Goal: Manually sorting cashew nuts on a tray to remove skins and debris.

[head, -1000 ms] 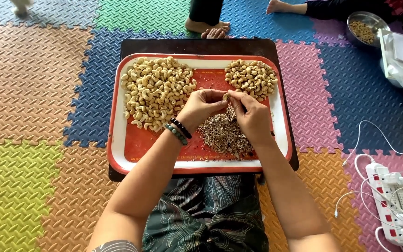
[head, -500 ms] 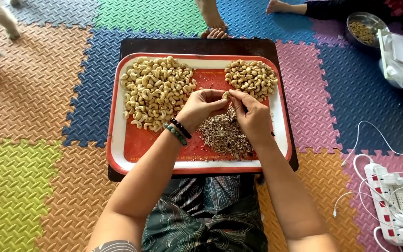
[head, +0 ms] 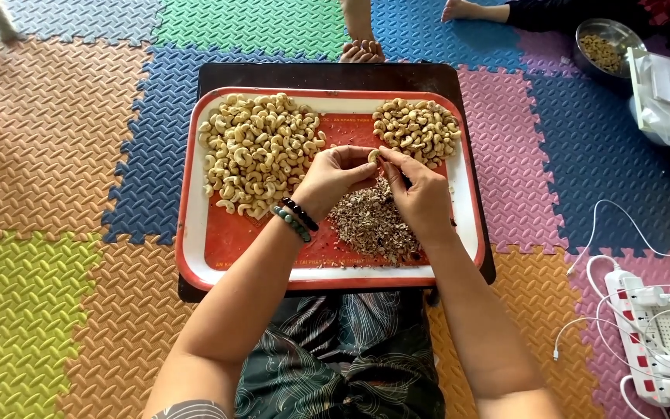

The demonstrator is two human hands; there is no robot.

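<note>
Cashew nut [head: 374,156] sits pinched between both hands above the red tray [head: 195,233]; left hand [head: 333,177] grips it from the left, right hand [head: 420,194] closes on it from the right; its axis I cannot tell.

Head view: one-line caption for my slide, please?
Both hands, left and right, pinch one cashew above a husk pile on a red tray.

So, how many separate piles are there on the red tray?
3. A big pile of pale cashews at the tray's left, a smaller browner cashew pile at top right, and a heap of peeled skins in the middle, partly hidden by both hands.
</note>
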